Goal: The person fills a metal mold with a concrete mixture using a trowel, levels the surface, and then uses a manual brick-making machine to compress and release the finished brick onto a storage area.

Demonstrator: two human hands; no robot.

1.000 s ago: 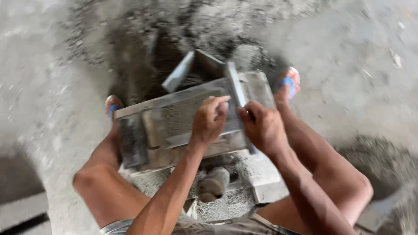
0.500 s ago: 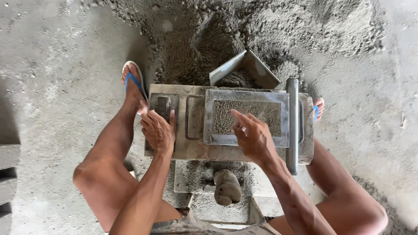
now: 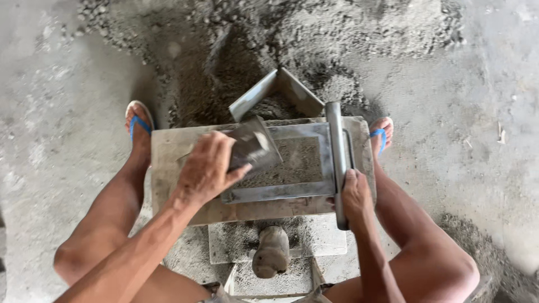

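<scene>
A grey metal block mould point(image 3: 281, 192) filled with damp grey cement mix lies on a flat board point(image 3: 168, 151) between my knees. My left hand point(image 3: 205, 171) grips a small dark flat metal plate point(image 3: 255, 147), tilted over the mould's left part. My right hand point(image 3: 355, 196) is closed around the near end of the mould's long round metal handle bar point(image 3: 336, 140) on its right side.
A V-shaped metal scoop point(image 3: 278, 92) sits in the big heap of grey mix point(image 3: 348, 33) behind the mould. A rounded wooden knob point(image 3: 271, 251) lies on a concrete block point(image 3: 314, 238) near me. My feet in blue sandals point(image 3: 139, 120) flank the board on bare concrete floor.
My left hand left the board's left side and now holds the dark plate over the mould. My right hand moved off the mix to the handle bar.
</scene>
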